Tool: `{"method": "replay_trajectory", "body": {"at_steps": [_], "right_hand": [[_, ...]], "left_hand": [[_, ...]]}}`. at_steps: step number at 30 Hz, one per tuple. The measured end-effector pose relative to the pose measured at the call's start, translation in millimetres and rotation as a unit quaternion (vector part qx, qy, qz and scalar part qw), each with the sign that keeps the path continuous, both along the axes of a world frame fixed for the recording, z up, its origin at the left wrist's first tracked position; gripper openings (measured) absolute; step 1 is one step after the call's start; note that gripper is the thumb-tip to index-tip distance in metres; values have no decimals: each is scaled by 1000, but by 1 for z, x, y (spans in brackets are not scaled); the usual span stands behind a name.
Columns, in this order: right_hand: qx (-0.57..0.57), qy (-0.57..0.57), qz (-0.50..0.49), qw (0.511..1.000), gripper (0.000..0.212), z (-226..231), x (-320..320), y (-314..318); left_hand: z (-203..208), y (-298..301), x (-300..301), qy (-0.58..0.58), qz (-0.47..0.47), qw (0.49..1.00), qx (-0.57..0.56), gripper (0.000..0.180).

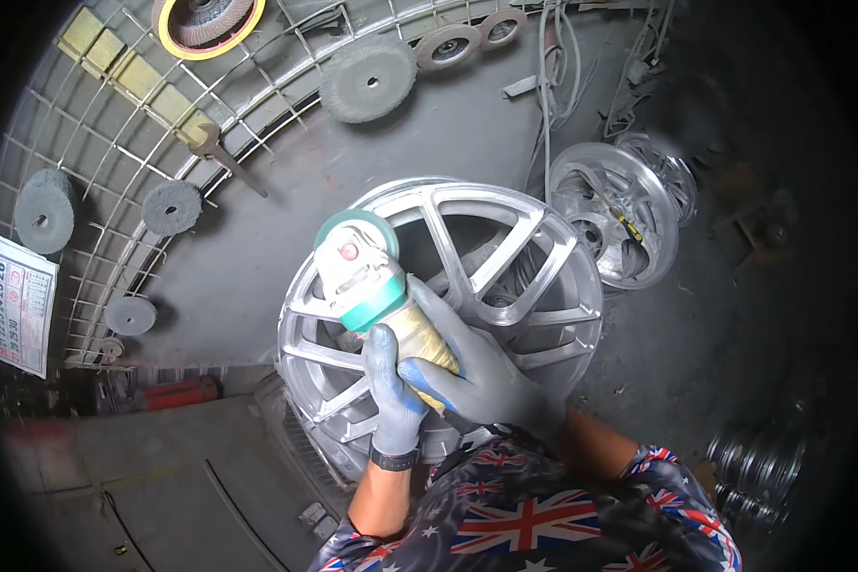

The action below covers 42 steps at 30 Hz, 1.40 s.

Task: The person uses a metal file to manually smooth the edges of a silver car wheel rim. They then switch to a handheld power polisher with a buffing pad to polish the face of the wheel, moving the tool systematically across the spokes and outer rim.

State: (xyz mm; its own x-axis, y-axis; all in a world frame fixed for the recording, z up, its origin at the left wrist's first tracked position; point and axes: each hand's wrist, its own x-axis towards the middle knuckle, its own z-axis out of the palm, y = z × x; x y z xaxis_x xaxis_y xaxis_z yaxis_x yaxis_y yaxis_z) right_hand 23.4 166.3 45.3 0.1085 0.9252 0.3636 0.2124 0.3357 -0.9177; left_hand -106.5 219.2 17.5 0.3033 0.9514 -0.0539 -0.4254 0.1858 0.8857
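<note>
Both my hands wear grey gloves and grip an angle grinder [367, 286] over the left part of a silver alloy wheel [458, 257]. My right hand [486, 372] wraps round the grinder's yellowish taped body. On its near left side, my left hand [394, 386] is closed against the same body, below a green band. A green-edged disc [383, 227] shows at the grinder's white head, above the wheel's rim. Whether the disc touches the metal, I cannot tell. The wheel lies face up, its spokes spreading out from the hub.
A wire grid [105, 153] on the left carries abrasive discs [367, 81] and a calendar sheet [14, 296]. More alloy wheels [653, 214] stand at the far right, with a yellow-and-black tool [629, 229] on one. Stacked rims [758, 462] sit at the lower right. Grey cables [548, 105] hang behind.
</note>
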Motion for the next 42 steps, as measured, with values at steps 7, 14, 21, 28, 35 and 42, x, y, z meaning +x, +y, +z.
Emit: {"method": "replay_trajectory", "body": {"at_steps": [7, 14, 21, 28, 35, 42], "right_hand": [[-73, 46, -114, 990, 75, -5, 22, -24], [-89, -2, -73, 993, 78, -2, 8, -17], [-112, 184, -125, 968, 75, 4, 2, -23], [-108, -60, -13, 992, 83, 11, -11, 0], [-107, 40, -108, 988, 74, 11, 3, -19], [-131, 65, -112, 983, 73, 13, -18, -13]], "left_hand": [[8, 11, 41, 165, -132, 962, 172, 37], [7, 9, 24, 71, -94, 993, 31, 36], [42, 4, 34, 44, -116, 982, 139, 35], [-26, 5, -15, 138, -32, 989, 49, 51], [21, 9, 31, -14, -131, 991, -31, 33], [17, 23, 11, -11, -174, 985, -5, 38]]}}
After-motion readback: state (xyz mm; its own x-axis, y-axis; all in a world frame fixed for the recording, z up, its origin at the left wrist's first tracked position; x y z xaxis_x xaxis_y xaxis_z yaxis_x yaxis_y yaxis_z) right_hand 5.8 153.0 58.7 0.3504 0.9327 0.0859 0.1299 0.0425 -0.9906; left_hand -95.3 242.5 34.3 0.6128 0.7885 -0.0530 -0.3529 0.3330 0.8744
